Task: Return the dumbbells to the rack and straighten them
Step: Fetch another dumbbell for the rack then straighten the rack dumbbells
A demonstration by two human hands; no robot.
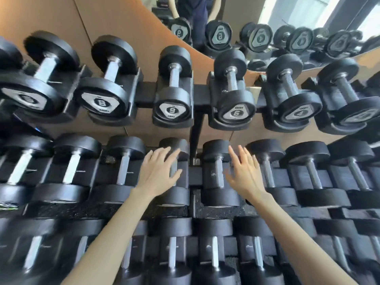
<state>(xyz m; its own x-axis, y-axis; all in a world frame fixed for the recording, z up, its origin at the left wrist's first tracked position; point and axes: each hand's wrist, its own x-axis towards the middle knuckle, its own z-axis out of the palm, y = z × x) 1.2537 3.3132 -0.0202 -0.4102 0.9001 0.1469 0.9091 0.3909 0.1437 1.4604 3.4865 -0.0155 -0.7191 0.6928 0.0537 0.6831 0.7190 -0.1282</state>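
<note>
Middle tier of the rack [198,124]: both grips are spread and hold nothing. The left grip [158,171] lies over one dumbbell [174,197]. The right grip [244,173] is just right of the neighbour dumbbell [217,171]. Both handles run front-to-back, in line with the forearms.

Top-row end plates, left to right:
- 8 dumbbell [100,102] - reads "8"
- first 6 dumbbell [171,110] - reads "6"
- second 6 dumbbell [235,113] - digit is rotated, looks like 6 but could pass for 9
- 4 dumbbell [297,114] - reads "4"

Each plate has a small brand word by the number, too blurred to read. The far-left and far-right plates are illegible. In the mirror [242,9], the reflected plates show 6, 6, 4. The lower rows show no readable numbers.
</note>
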